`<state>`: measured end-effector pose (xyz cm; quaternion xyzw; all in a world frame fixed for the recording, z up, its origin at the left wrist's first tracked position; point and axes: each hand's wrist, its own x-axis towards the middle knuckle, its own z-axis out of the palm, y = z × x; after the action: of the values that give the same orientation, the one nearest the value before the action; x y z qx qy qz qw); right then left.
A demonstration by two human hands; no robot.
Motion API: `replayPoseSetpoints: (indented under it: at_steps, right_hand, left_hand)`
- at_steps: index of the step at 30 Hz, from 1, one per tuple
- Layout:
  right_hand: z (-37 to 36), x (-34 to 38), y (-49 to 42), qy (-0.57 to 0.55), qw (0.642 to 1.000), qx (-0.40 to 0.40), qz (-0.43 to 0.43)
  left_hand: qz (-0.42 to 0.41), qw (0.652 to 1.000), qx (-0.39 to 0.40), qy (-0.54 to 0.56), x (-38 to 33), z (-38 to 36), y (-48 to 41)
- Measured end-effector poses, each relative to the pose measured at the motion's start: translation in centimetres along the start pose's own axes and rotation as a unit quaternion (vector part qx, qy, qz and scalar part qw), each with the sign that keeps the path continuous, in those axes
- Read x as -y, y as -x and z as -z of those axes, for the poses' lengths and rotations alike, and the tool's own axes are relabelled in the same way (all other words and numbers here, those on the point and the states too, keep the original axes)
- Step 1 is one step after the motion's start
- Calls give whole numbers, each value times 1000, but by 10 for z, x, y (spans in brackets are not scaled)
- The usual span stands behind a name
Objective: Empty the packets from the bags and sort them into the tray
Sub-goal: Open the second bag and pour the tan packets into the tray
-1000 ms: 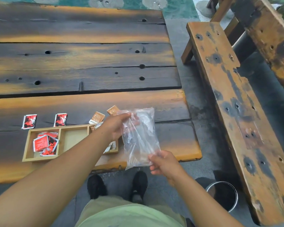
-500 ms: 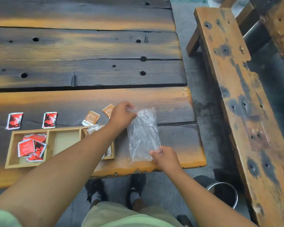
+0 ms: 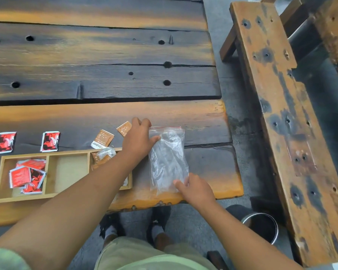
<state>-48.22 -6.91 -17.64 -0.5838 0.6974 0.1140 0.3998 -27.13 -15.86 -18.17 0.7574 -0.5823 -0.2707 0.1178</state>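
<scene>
Lowered flat, the clear bag [image 3: 168, 162] is pinched by left fingers [image 3: 142, 122] (right fingers [image 3: 180, 183] press it, straight).

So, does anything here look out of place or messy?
Yes: loose red packets and loose orange packets, two of each, lie on the table beyond the tray, unsorted. The tray's middle compartment is empty, and the heaped red packets in its left compartment sit crooked.
</scene>
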Motion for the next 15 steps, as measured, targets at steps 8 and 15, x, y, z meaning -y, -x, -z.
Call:
replayPoseSetpoints:
  at_steps: [8, 15]
  right_hand:
    - [27, -7, 25, 96, 992, -53, 60]
    - [39, 16, 25, 89, 950, -153, 256]
  left_hand:
    - [-50, 994, -63, 67, -11, 21, 44]
    - [-197, 980, 18, -24, -10, -7, 91]
